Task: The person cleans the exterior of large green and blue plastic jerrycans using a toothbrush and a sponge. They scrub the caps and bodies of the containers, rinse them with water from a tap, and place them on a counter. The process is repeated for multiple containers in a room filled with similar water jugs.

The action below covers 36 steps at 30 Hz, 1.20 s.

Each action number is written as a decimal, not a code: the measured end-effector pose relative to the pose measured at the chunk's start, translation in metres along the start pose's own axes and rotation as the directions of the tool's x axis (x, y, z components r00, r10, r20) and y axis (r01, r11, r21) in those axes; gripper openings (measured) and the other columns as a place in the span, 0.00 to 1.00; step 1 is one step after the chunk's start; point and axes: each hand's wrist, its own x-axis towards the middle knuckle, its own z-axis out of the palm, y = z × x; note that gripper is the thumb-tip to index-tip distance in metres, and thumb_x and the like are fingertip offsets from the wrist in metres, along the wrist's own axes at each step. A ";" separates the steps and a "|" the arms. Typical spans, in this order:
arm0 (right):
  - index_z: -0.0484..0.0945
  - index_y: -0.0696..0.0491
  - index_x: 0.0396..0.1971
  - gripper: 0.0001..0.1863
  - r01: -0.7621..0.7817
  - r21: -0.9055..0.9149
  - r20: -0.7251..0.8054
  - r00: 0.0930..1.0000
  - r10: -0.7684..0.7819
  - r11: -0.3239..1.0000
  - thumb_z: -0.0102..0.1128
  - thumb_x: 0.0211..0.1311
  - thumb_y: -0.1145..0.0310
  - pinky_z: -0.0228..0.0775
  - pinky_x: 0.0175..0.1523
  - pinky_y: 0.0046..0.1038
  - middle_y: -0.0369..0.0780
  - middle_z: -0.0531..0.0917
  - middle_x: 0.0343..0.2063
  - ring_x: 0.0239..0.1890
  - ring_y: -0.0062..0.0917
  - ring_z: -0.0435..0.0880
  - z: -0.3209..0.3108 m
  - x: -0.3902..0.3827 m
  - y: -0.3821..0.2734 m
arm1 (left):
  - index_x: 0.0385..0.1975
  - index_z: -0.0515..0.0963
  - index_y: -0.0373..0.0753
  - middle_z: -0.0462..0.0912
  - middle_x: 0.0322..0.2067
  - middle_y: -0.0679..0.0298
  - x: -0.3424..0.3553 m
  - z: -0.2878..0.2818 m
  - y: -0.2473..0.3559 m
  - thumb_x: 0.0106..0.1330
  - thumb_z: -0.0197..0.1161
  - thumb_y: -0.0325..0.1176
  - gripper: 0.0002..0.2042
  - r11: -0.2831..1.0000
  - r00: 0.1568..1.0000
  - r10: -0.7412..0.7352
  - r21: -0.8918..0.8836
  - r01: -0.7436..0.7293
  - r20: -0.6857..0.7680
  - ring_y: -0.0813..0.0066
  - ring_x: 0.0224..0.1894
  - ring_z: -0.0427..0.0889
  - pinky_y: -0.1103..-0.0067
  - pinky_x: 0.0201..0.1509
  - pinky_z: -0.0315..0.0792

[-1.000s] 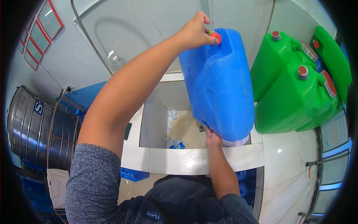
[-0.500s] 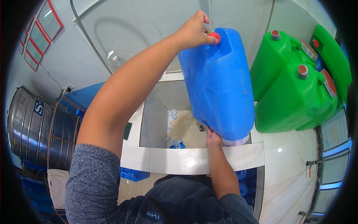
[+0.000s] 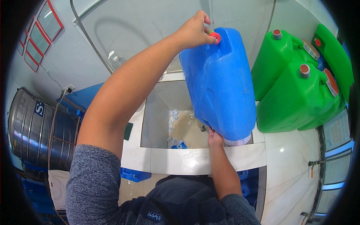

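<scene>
A large blue water jug [image 3: 225, 86] is tilted over the sink, its wide cap [image 3: 238, 141] with a clear wrapped band low and toward me. My left hand [image 3: 195, 32] reaches up to the jug's far top end, thumb and fingers closed around the small red cap [image 3: 215, 36] there. Something clear and narrow, a stream or a tube, runs upward just behind those fingers. Below, my right hand [image 3: 215, 138] grips the jug's underside beside the wide cap; its fingertips are partly hidden beneath the jug.
The sink [image 3: 154, 127] holds shallow cloudy water and crumpled clear plastic [image 3: 173, 119]. Green jugs [image 3: 296, 101] stand on the right counter. A pump bottle [image 3: 117, 60] sits at the back left, a dark green pad [image 3: 128, 131] by my left arm, a steel tank [image 3: 43, 127] far left.
</scene>
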 end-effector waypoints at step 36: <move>0.69 0.44 0.62 0.24 0.190 -0.482 0.012 0.978 -0.210 0.855 0.60 0.67 0.72 0.71 0.50 0.29 0.34 0.77 0.56 0.51 0.24 0.77 -0.031 -0.019 -0.053 | 0.40 0.82 0.36 0.83 0.42 0.50 0.033 0.030 -0.020 0.71 0.55 0.50 0.20 0.849 0.976 0.145 0.487 -0.206 0.161 0.50 0.47 0.80 0.60 0.51 0.74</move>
